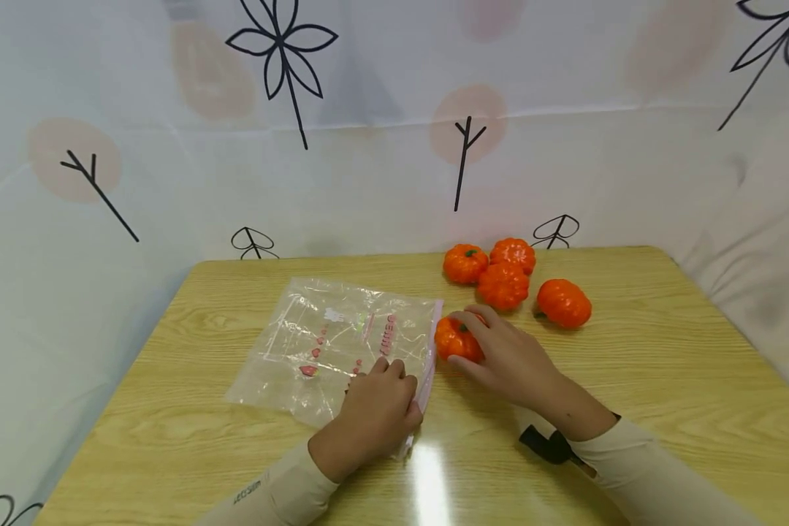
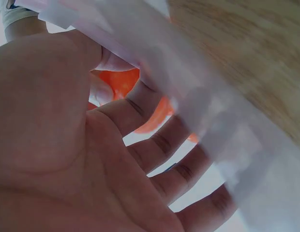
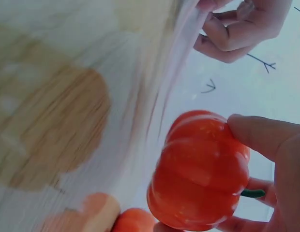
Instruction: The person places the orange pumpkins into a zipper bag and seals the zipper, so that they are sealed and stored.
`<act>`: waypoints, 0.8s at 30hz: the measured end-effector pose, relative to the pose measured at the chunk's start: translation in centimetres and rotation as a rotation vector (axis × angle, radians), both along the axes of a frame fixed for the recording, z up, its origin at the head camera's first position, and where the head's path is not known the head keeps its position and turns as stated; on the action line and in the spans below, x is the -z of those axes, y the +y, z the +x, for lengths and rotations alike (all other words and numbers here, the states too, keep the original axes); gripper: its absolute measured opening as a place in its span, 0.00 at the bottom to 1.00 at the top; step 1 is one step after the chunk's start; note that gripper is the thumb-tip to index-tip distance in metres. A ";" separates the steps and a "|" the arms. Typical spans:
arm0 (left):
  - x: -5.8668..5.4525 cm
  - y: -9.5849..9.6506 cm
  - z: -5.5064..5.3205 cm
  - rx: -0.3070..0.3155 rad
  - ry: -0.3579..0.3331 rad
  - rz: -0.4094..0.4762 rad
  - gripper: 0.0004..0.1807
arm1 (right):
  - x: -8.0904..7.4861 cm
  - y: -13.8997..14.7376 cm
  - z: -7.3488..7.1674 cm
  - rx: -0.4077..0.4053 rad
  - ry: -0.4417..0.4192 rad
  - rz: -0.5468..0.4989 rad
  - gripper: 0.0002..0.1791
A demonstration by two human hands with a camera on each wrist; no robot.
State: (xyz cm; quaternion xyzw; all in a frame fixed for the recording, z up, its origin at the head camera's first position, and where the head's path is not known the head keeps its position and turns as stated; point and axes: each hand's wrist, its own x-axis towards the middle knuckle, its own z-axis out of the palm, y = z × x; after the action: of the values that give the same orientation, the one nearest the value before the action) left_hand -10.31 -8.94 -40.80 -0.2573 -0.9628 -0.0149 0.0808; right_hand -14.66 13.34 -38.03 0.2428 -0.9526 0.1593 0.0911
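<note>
A small orange toy pumpkin (image 3: 201,169) with a green stem is held between the thumb and fingers of my right hand (image 1: 509,361). In the head view it sits right at the lilac-edged opening of a clear plastic zip bag (image 1: 283,343), printed with small pink pictures and letters. My left hand (image 1: 376,409) grips the near part of that edge, its fingers curled over the film. From the left wrist, the bag's film (image 2: 222,121) covers the fingertips, and orange shows behind the fingers.
Several more orange pumpkins (image 1: 503,286) stand grouped at the back of the wooden table (image 1: 631,351), and a single pumpkin (image 1: 564,303) lies to their right. A white cloth (image 1: 381,183) with plant drawings hangs behind the table. Black wrist gear (image 1: 544,444) hangs under the right sleeve.
</note>
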 end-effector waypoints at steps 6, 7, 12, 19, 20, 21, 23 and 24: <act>0.1 0.0 -0.1 0.020 0.049 0.037 0.08 | 0.4 -0.3 -0.4 0.048 -0.004 -0.065 0.33; 0.1 0.0 -0.2 0.023 0.053 0.044 0.09 | 0.5 -0.3 -0.5 0.048 -0.002 -0.070 0.34; 0.1 -0.1 -0.5 0.019 0.013 0.086 0.10 | 0.8 -0.2 -0.7 0.032 -0.006 -0.061 0.33; 0.2 -0.2 -0.5 -0.014 -0.133 0.187 0.09 | 1.2 -0.4 -0.7 0.017 0.002 -0.067 0.33; 0.2 -0.1 -0.5 -0.016 -0.140 0.197 0.09 | 1.3 -0.4 -0.7 0.016 0.006 -0.066 0.34; 0.2 -0.1 -0.5 -0.018 -0.146 0.207 0.09 | 1.3 -0.5 -0.7 0.015 0.007 -0.065 0.34; 0.2 -0.1 -0.5 -0.023 -0.156 0.224 0.09 | 1.4 -0.5 -0.6 0.013 0.011 -0.063 0.34; 0.1 0.0 -0.5 -0.026 -0.161 0.232 0.08 | 1.4 -0.5 -0.6 0.012 0.014 -0.063 0.34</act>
State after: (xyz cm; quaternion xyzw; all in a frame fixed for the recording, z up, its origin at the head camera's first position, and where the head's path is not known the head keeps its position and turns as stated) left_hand -10.84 -8.98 -40.93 -0.2316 -0.9613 -0.1454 0.0328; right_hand -15.27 12.84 -39.40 0.2354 -0.9478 0.1869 0.1061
